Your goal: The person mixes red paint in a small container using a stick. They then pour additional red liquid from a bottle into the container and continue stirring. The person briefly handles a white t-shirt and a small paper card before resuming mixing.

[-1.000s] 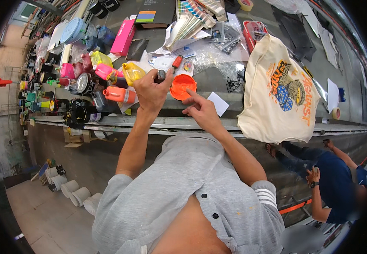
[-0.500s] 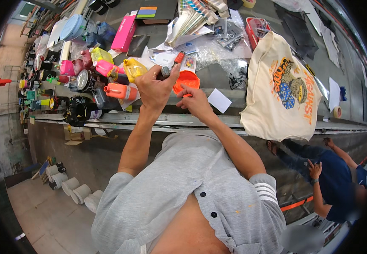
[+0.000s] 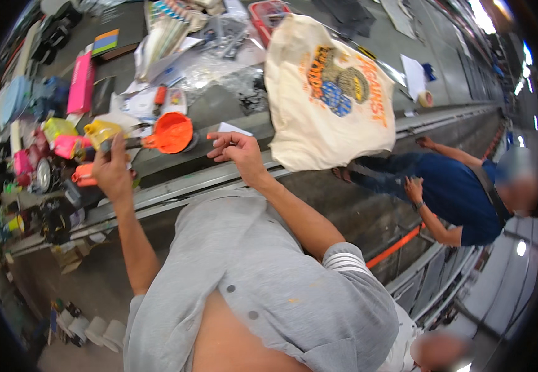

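My left hand is closed round the dark handle of a spatula-like tool. The tool's orange-smeared end meets the rim of a round tub of bright orange paint; its exact shape is blurred. To the right of the tub, my right hand hovers near the table edge, fingers apart and holding nothing, with orange on a fingertip. Just behind those fingers a white card shows in part. A cream cloth bag printed with blue dice and orange lettering hangs over the edge farther right.
Coloured paint jugs, including a yellow one and an orange one, crowd the left. Beyond the tub lie a red-handled tool, papers and a fanned colour swatch book. A person in dark blue stands at the right.
My view has swung right, shifting the table leftward. My left hand has lowered and moved left of the tub, its tool now angled to the rim. My right hand has drawn away from the tub.
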Demonstrator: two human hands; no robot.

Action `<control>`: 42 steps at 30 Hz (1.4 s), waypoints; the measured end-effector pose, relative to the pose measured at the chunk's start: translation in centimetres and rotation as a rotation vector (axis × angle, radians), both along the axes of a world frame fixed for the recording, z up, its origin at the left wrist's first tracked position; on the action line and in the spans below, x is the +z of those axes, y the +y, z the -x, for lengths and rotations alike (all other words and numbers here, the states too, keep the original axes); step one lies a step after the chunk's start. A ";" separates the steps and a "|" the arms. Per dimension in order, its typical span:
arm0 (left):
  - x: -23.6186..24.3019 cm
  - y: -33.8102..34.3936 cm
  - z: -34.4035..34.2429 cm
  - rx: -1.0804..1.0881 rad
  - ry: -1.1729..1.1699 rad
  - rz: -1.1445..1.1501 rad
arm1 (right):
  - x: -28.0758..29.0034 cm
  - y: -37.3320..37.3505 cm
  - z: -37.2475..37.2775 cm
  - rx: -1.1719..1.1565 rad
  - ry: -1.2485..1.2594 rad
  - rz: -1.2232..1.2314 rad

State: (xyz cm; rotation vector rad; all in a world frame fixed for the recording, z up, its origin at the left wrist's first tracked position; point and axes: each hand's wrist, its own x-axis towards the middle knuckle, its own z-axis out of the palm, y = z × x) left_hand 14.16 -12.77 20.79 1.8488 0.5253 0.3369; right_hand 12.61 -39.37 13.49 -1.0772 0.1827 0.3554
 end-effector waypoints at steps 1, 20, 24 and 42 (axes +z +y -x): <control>-1.1 0.4 0.1 -0.019 -0.120 0.071 | -0.5 -1.3 0.5 -0.042 0.084 -0.047; -15.0 -15.3 7.1 -0.955 0.212 -0.710 | -6.0 -7.1 1.2 -0.262 0.128 0.138; -17.1 -16.2 6.7 -0.816 0.173 -0.776 | -6.9 -6.6 0.3 -0.109 -0.014 0.299; -17.9 -15.4 7.6 -0.725 0.189 -0.808 | -8.9 -4.0 -2.0 0.625 -1.014 1.431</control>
